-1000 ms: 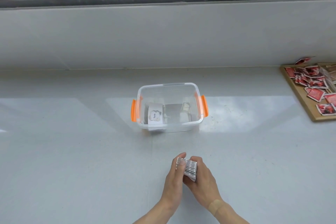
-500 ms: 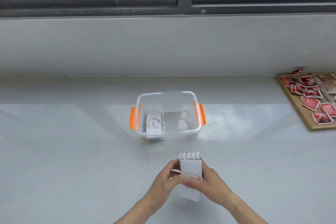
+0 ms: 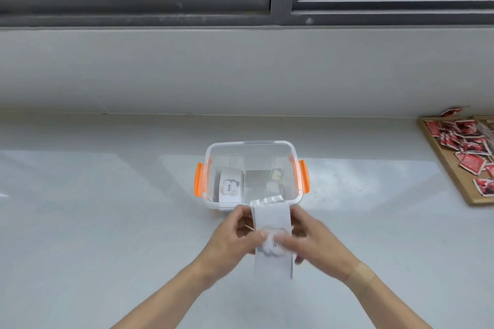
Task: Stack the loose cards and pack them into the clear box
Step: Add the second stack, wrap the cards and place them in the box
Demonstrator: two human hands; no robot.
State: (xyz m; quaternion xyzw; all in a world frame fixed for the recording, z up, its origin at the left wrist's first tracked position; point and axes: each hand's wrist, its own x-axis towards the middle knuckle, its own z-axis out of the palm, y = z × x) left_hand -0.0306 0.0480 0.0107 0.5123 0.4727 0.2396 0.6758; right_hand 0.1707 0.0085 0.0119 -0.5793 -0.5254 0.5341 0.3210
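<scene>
Just short of the clear box, on its near side, two hands hold one stack of cards between them above the pale counter. The left hand curls around the stack's left edge, thumb laid across the top card's printed face; the right hand grips the right edge the same way, fingers half closed, with a tan plaster on its wrist. The stack tilts away from the person, and its far end overlaps the box's near rim in this view; whether it touches the rim cannot be told. The single box stands open, with two orange clips, one on each short side. Inside it, toward the left, lies one card reading "love"; darker cards lie to its right, too indistinct to count. Well to the right of the box, a wooden tray holds many red packets, too jumbled to count.
</scene>
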